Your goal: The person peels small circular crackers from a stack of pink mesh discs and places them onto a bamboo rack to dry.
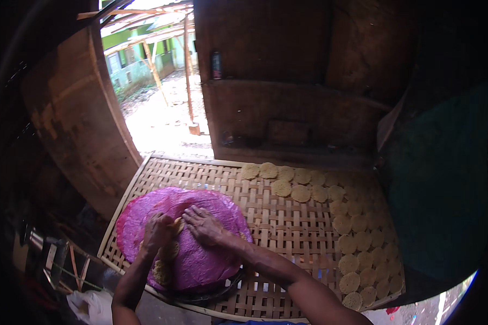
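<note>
A crinkled purple plastic sheet forms a round pad on the left of a woven bamboo rack. My left hand is closed at the sheet's middle, with a thin yellowish round cracker pinched at its fingertips. Flat on the purple sheet just beside it lies my right hand, fingers stretched out and holding nothing. Below my left hand, more of these crackers rest on the sheet, partly covered by my wrist and forearm.
Rows of pale round crackers cover the right side and far right edge of the bamboo rack. Behind it stands a dark wooden wall with a can on a ledge. A bright doorway opens at the far left, and a white sack lies at lower left.
</note>
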The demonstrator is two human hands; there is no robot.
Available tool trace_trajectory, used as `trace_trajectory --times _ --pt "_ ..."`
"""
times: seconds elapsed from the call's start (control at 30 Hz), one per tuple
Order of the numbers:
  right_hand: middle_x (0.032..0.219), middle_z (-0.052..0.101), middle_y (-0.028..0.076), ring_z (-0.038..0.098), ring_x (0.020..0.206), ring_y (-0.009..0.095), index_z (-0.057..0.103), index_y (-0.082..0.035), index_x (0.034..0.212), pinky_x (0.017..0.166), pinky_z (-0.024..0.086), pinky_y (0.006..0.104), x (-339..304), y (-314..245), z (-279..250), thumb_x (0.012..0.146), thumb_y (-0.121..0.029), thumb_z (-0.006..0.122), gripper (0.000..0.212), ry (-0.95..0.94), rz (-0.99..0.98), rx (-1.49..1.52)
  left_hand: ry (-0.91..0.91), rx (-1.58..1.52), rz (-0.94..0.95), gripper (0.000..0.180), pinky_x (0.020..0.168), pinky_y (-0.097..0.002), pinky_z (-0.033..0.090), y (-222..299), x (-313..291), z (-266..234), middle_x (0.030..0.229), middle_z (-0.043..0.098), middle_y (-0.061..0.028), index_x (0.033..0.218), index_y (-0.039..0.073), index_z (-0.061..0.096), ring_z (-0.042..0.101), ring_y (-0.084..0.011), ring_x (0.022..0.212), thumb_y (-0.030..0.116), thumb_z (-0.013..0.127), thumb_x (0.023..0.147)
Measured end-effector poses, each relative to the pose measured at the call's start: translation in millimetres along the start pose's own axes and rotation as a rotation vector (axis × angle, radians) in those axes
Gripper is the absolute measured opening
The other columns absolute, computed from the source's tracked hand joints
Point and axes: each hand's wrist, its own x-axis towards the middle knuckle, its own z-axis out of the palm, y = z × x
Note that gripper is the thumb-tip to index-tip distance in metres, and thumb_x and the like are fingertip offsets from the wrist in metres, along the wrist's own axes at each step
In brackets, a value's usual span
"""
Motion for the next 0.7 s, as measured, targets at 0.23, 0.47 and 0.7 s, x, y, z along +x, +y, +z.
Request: trace_trajectory --times 0.23,0.47,0.7 --pt "0.155 0.032 0.011 0.021 0.146 0.028 0.039 -0.008 0.146 0.120 0.013 0.0425 0 -4 -7 0.101 -0.034 0.033 0.052 -0.064 0.055 0.069 -0.207 -0.362 0.306 0.016 0.066 -0.0334 0.048 -24 -20 -30 0.081 0.060 -0.0063 0.075 0.007 0.059 0.061 -0.0241 0.076 0.008 0.073 0.067" --pt "0.156 0.028 0.010 0.015 0.148 0.027 0.040 -0.009 0.145 0.121 0.008 0.0411 -1 -11 -7 0.101 -0.037 0.033 0.053 -0.095 0.093 0.080 -0.134 -0.935 -0.042 0.019 0.069 -0.0257 0.045 -40 -48 -48 0.082 0.054 -0.0030 0.082 0.004 0.053 0.055 -0.0112 0.077 -0.004 0.057 0.065" --pt "0.116 0.066 0.016 0.063 0.107 0.030 0.065 0.000 0.115 0.092 0.048 0.0423 1 -24 -41 0.101 -0.048 0.037 0.058 -0.022 0.432 0.683 0.054 -0.626 -0.025 0.018 0.063 -0.0284 0.050 13 12 -44 0.086 0.059 -0.0066 0.089 0.003 0.056 0.061 -0.0146 0.075 -0.004 0.062 0.073"
